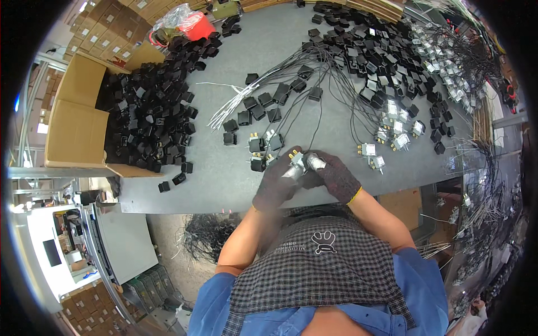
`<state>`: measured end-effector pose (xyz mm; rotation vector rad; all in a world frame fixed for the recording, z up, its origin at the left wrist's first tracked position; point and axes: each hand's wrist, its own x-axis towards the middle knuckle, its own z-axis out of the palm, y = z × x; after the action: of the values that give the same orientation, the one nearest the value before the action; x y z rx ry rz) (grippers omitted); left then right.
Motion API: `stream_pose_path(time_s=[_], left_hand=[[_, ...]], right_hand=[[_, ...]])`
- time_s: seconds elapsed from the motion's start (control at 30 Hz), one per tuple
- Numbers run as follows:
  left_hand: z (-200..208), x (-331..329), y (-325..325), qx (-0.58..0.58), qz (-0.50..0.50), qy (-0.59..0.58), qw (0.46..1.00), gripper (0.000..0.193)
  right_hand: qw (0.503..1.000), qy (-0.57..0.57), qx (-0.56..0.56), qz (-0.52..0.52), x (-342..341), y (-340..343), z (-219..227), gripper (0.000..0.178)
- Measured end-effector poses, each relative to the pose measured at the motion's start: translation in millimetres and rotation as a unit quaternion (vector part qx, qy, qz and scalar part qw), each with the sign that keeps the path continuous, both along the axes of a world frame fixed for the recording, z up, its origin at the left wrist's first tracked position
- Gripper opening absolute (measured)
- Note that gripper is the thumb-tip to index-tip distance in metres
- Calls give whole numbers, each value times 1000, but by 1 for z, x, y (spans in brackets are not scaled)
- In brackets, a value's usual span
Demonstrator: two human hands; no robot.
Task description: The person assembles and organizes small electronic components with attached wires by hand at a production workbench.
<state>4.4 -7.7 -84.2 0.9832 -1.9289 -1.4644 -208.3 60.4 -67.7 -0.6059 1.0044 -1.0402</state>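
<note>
Both my hands wear dark knit gloves and meet near the front edge of the grey table (224, 193). My left hand (276, 183) is closed on a small metal component with brass terminals (296, 156). Close against it, my right hand (338, 178) has its fingers pressed together; what they pinch is hidden. Silvery wraps cover the thumb tips. A thin black wire (320, 120) runs down to the hands from a bundle farther back. Just left of them sit several black plastic housings (256, 144) with metal parts and brass terminals.
Loose black housings (148, 112) spill from a cardboard box (75, 131) at the left. More black housings (381, 61) are heaped at the back right. Metal components (399, 141) lie right of my hands. White-ended wires (232, 106) fan out mid-table. A red bag (196, 26) stands at the back.
</note>
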Motion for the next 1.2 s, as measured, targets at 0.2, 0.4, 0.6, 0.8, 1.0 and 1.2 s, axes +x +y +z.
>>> stream_pose_path(time_s=[0.2, 0.4, 0.6, 0.8, 1.0, 1.2], left_hand=[[55, -9, -9, 119, -31, 16, 992, 59], [32, -2, -15, 250, -82, 11, 965, 58], [21, -8, -21, 15, -150, 19, 988, 59], [55, -25, -54, -18, -203, 33, 979, 59], [54, -14, -54, 180, -119, -32, 976, 63], [43, 0, -44, 7, -66, -58, 996, 60]], right_hand=[[998, 48, -38, 7, 3, -8, 9, 44], [993, -44, -58, -95, 1, -39, -3, 59], [990, -112, 58, -66, 5, -76, 0, 57], [978, -182, 98, -27, -1, -95, 4, 57], [968, -7, 248, 46, -1, -81, 49, 80], [954, -220, 178, 99, -22, -70, 11, 93]])
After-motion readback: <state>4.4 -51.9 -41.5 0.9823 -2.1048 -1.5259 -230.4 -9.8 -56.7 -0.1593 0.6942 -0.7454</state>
